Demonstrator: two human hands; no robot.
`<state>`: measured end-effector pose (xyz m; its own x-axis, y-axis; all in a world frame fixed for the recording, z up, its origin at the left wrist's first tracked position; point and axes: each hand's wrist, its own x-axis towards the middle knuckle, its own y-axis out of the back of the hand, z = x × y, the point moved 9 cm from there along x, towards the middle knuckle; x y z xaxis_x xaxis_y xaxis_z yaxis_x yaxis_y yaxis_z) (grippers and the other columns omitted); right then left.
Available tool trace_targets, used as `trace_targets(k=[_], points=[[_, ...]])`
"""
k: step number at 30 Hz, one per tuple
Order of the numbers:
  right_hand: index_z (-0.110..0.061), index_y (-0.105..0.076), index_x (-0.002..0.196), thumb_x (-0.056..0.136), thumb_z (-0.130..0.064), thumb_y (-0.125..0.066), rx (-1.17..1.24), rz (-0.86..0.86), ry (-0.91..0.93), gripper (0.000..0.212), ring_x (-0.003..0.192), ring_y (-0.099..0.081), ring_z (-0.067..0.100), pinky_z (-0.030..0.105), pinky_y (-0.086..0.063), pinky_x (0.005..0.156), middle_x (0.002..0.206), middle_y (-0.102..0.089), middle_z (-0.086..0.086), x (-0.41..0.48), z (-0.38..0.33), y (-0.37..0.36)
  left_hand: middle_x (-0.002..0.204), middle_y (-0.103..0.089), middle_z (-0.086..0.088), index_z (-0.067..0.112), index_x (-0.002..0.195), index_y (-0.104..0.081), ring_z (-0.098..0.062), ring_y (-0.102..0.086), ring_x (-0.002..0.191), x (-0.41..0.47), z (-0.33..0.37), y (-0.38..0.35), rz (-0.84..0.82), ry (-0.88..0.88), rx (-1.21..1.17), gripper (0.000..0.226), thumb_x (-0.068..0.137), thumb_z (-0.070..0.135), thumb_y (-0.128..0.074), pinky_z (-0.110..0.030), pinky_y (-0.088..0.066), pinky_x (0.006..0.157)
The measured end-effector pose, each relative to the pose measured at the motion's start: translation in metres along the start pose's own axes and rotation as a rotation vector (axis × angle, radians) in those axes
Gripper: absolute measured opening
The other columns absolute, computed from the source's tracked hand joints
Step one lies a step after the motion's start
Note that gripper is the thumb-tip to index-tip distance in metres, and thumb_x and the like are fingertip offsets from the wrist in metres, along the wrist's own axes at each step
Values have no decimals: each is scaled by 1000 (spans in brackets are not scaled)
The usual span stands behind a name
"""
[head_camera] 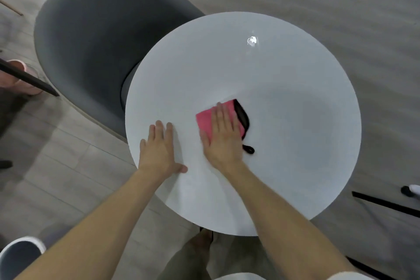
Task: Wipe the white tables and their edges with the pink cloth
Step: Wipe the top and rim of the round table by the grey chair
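A round white table fills the middle of the view. A pink cloth with a black edge and a black loop lies on it, left of the table's centre. My right hand lies flat on the cloth with straight fingers, pressing it onto the tabletop. My left hand rests flat on the bare table near its left edge, fingers straight, a short way left of the cloth.
A dark grey upholstered chair stands against the table's far left side. A pink object and a black bar sit at the far left. A white bin shows at bottom left. Black legs cross the wooden floor at right.
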<state>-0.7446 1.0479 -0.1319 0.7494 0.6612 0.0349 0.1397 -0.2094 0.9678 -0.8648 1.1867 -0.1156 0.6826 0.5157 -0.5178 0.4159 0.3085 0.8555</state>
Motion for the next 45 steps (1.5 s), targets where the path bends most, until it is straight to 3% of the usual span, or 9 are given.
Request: trace_targets(k=[6, 8, 12, 19, 27, 31, 35, 39, 45], points=[[-23, -58, 156, 110, -35, -53, 124, -18, 532, 48, 160, -36, 27, 54, -24, 130, 165, -50, 3, -10, -1, 15, 181, 6, -12, 18, 171, 6, -32, 1, 168, -1, -5, 0, -19, 15, 14, 159, 59, 82, -88, -51, -26, 133], [-27, -69, 144, 106, -29, -56, 35, 158, 237, 40, 145, -54, 35, 55, -32, 126, 149, -65, 3, 26, 118, 44, 181, 8, -10, 20, 170, 9, -31, 2, 168, 0, -3, -1, -24, 18, 13, 160, 59, 83, -88, -50, -26, 133], [-4, -20, 170, 111, -52, -14, -73, 53, -581, 76, 166, -13, 37, 57, -13, 133, 177, -17, 23, 49, 241, 61, 181, 7, -8, 21, 171, 9, -29, 1, 168, 2, -8, -3, -2, 33, 29, 162, 56, 86, -86, -49, -28, 132], [-19, -30, 170, 116, -45, -33, 74, -202, 471, 60, 168, -10, 25, 51, -16, 133, 179, -21, 7, 10, -54, -5, 182, 8, -3, 24, 172, 5, -24, 5, 168, -6, -5, 5, -22, 77, -62, 161, 56, 74, -95, -46, -25, 133], [-13, -23, 171, 107, -69, -19, -185, -156, -72, 85, 167, -9, 33, 56, -8, 134, 178, -20, 17, 117, 260, 66, 181, 13, 0, 26, 172, 9, -22, 8, 168, -8, -5, 6, -61, 124, -67, 162, 58, 71, -96, -50, -20, 135], [8, -39, 160, 110, -43, -11, -86, -57, -161, 76, 159, -30, 42, 58, -23, 129, 165, -38, 33, 93, 150, 52, 181, 12, 1, 26, 172, 6, -22, 7, 168, -6, -6, 3, -74, 137, -89, 162, 56, 67, -99, -51, -18, 135], [-15, -50, 160, 116, -35, -24, 109, -217, 435, 55, 160, -29, 39, 59, -22, 128, 163, -46, 24, 16, -54, 12, 181, 14, 4, 30, 172, 7, -19, 9, 167, -4, -10, -2, -80, 134, -118, 163, 54, 68, -99, -50, -17, 135], [-22, -53, 160, 112, -36, -47, 127, -76, 575, 50, 162, -29, 37, 61, -23, 129, 166, -47, 13, 23, 18, 27, 181, 15, 6, 32, 172, 9, -18, 9, 167, -4, -12, -1, -71, 126, -100, 163, 54, 74, -96, -50, -20, 135], [-26, -17, 173, 111, -62, -18, -65, -36, -271, 72, 167, -9, 34, 56, -9, 134, 180, -10, 16, 56, 288, 69, 180, 11, 11, 35, 171, 7, -12, 4, 167, -8, -9, 12, -8, 78, -44, 156, 57, 84, -87, -48, -48, 117]])
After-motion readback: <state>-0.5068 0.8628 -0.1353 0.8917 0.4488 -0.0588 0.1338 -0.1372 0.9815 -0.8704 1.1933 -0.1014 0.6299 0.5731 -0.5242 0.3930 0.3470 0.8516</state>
